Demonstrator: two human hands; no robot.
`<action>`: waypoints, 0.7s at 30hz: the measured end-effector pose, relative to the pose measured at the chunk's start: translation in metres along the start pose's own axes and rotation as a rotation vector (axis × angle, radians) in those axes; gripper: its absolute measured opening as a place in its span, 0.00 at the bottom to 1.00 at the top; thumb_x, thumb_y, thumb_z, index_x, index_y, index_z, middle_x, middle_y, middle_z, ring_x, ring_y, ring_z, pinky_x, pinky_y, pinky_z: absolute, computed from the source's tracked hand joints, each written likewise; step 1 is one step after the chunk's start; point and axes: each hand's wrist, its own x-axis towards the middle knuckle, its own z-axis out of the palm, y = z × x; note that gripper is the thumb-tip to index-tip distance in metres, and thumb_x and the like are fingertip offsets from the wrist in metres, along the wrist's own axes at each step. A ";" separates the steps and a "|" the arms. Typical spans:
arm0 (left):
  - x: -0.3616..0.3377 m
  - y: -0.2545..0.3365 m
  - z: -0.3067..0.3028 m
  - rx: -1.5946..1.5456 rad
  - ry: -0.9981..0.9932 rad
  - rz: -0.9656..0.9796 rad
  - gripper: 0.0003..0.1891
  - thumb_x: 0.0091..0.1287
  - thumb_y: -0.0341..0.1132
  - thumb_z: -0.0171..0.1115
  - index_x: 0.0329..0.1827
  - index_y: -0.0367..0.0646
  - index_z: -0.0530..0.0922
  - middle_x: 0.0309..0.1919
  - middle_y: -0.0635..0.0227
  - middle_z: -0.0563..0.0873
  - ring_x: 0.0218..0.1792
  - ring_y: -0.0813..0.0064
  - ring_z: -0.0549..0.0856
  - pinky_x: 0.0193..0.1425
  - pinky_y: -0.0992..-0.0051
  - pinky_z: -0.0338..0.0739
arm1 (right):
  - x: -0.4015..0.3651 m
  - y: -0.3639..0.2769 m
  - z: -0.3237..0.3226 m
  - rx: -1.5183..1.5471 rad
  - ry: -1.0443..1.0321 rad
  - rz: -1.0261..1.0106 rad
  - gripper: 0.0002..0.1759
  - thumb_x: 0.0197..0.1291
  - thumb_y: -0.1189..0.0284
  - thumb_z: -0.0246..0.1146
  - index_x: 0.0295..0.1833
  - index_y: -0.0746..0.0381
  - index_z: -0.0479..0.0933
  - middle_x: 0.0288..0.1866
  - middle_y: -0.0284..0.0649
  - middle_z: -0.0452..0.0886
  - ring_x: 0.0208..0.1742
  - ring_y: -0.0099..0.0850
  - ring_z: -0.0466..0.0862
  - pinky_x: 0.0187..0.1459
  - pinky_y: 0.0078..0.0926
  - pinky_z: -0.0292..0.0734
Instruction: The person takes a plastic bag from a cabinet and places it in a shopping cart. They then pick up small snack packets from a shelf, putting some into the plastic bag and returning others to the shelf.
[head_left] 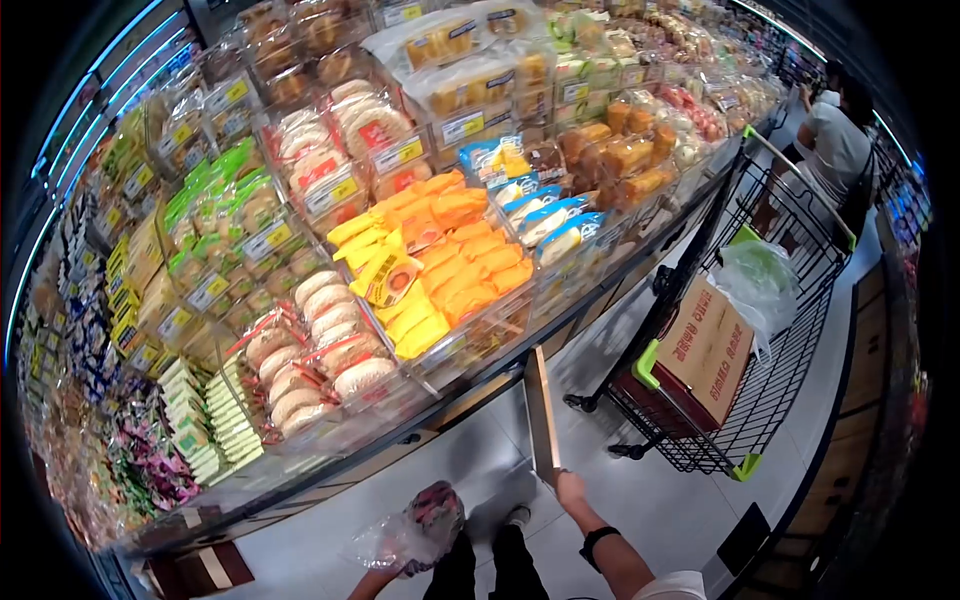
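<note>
At the bottom of the head view, my left hand [378, 578] holds a clear plastic bag [400, 535] with dark reddish contents. The bag hides most of its fingers. My right hand [571, 487], below a dark wristband, is closed on the near end of a thin wooden panel [541, 415]. This panel juts out from the base of the snack display, edge toward me. How it joins the base I cannot make out.
Orange and yellow packets [440, 265] and round wrapped pastries [325, 330] fill clear bins above the base. A black shopping cart [780, 390] with a cardboard box [705, 350] and a plastic bag stands to the right. Beyond it is another person [835, 140].
</note>
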 end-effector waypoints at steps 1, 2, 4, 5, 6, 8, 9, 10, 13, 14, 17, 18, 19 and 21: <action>-0.004 0.000 -0.006 0.003 0.001 -0.025 0.20 0.59 0.34 0.61 0.54 0.38 0.74 0.48 0.54 0.79 0.50 0.57 0.78 0.57 0.61 0.70 | 0.007 -0.020 0.022 0.051 0.013 0.018 0.07 0.55 0.71 0.56 0.35 0.61 0.79 0.32 0.47 0.83 0.34 0.44 0.84 0.37 0.41 0.80; -0.007 0.001 -0.011 0.002 0.002 -0.041 0.20 0.59 0.34 0.61 0.53 0.38 0.74 0.48 0.54 0.79 0.50 0.57 0.78 0.57 0.61 0.70 | 0.012 -0.047 0.029 0.113 -0.030 0.008 0.10 0.51 0.67 0.60 0.33 0.62 0.80 0.31 0.46 0.83 0.34 0.45 0.84 0.38 0.41 0.80; -0.015 0.000 -0.021 0.011 0.007 -0.071 0.19 0.58 0.34 0.61 0.53 0.38 0.74 0.48 0.55 0.79 0.50 0.57 0.78 0.57 0.61 0.69 | 0.016 -0.103 0.021 0.278 -0.065 0.047 0.16 0.47 0.59 0.62 0.31 0.62 0.81 0.31 0.46 0.83 0.35 0.44 0.84 0.38 0.41 0.79; -0.016 0.000 -0.025 0.017 0.004 -0.077 0.19 0.58 0.34 0.61 0.53 0.38 0.74 0.48 0.55 0.79 0.50 0.57 0.78 0.57 0.61 0.69 | 0.026 -0.127 0.022 0.358 -0.163 0.084 0.15 0.48 0.60 0.62 0.32 0.61 0.81 0.33 0.47 0.83 0.38 0.43 0.84 0.40 0.40 0.79; -0.018 -0.002 -0.029 0.022 -0.007 -0.090 0.19 0.58 0.34 0.61 0.53 0.38 0.74 0.48 0.55 0.79 0.50 0.57 0.78 0.57 0.61 0.69 | 0.030 -0.151 0.024 0.381 -0.109 0.106 0.17 0.50 0.59 0.60 0.36 0.61 0.81 0.34 0.47 0.84 0.39 0.43 0.84 0.40 0.39 0.79; -0.023 -0.006 -0.038 0.034 -0.017 -0.110 0.19 0.58 0.34 0.61 0.53 0.38 0.74 0.48 0.55 0.79 0.50 0.57 0.77 0.57 0.60 0.69 | 0.046 -0.189 0.033 0.330 -0.120 0.114 0.18 0.53 0.58 0.58 0.41 0.59 0.80 0.34 0.46 0.84 0.38 0.44 0.84 0.40 0.40 0.78; -0.026 -0.009 -0.043 0.035 -0.024 -0.118 0.19 0.58 0.34 0.61 0.53 0.38 0.74 0.48 0.55 0.79 0.50 0.56 0.77 0.57 0.60 0.69 | 0.046 -0.202 0.017 0.345 -0.206 0.050 0.18 0.55 0.57 0.58 0.43 0.60 0.79 0.38 0.47 0.83 0.42 0.45 0.82 0.42 0.42 0.77; -0.029 -0.011 -0.048 0.041 -0.026 -0.122 0.19 0.58 0.34 0.61 0.52 0.38 0.74 0.48 0.55 0.79 0.50 0.56 0.77 0.57 0.60 0.69 | 0.044 -0.216 -0.003 0.356 -0.294 -0.021 0.19 0.57 0.57 0.59 0.45 0.60 0.77 0.42 0.48 0.82 0.46 0.46 0.81 0.44 0.43 0.76; -0.042 -0.017 -0.062 0.038 -0.038 -0.116 0.19 0.57 0.34 0.61 0.52 0.38 0.75 0.48 0.56 0.79 0.50 0.56 0.77 0.58 0.60 0.69 | 0.065 -0.235 0.041 0.553 -0.220 -0.015 0.19 0.57 0.55 0.59 0.43 0.60 0.78 0.43 0.48 0.82 0.48 0.48 0.79 0.43 0.47 0.75; -0.045 -0.019 -0.067 0.034 -0.039 -0.111 0.19 0.57 0.35 0.62 0.52 0.38 0.75 0.47 0.56 0.79 0.50 0.56 0.77 0.58 0.60 0.69 | 0.058 -0.235 0.043 0.545 -0.173 -0.093 0.20 0.57 0.55 0.58 0.43 0.60 0.78 0.41 0.49 0.82 0.45 0.47 0.80 0.44 0.44 0.75; -0.060 -0.021 -0.080 0.019 -0.047 -0.085 0.19 0.57 0.35 0.62 0.51 0.38 0.75 0.47 0.56 0.80 0.50 0.56 0.77 0.58 0.59 0.69 | 0.035 -0.230 0.027 0.504 -0.112 -0.330 0.21 0.58 0.55 0.57 0.46 0.61 0.78 0.38 0.49 0.83 0.40 0.45 0.83 0.43 0.39 0.76; -0.065 -0.020 -0.084 0.013 -0.052 -0.076 0.19 0.57 0.35 0.62 0.51 0.38 0.75 0.47 0.56 0.80 0.50 0.56 0.77 0.58 0.59 0.69 | 0.019 -0.223 0.014 0.480 -0.151 -0.410 0.20 0.59 0.55 0.57 0.47 0.60 0.77 0.38 0.49 0.82 0.40 0.45 0.83 0.43 0.38 0.76; -0.070 -0.019 -0.087 0.009 -0.057 -0.070 0.19 0.57 0.35 0.62 0.51 0.39 0.75 0.47 0.56 0.80 0.50 0.56 0.77 0.58 0.59 0.69 | 0.006 -0.218 -0.001 0.457 -0.185 -0.486 0.19 0.60 0.56 0.56 0.48 0.60 0.77 0.38 0.49 0.82 0.40 0.44 0.83 0.43 0.38 0.76; -0.082 -0.016 -0.091 0.001 -0.074 -0.046 0.19 0.57 0.35 0.62 0.51 0.39 0.75 0.47 0.56 0.80 0.50 0.56 0.77 0.58 0.59 0.68 | -0.027 -0.209 -0.013 0.469 -0.267 -0.455 0.19 0.60 0.56 0.57 0.47 0.58 0.76 0.35 0.45 0.83 0.37 0.42 0.83 0.43 0.37 0.76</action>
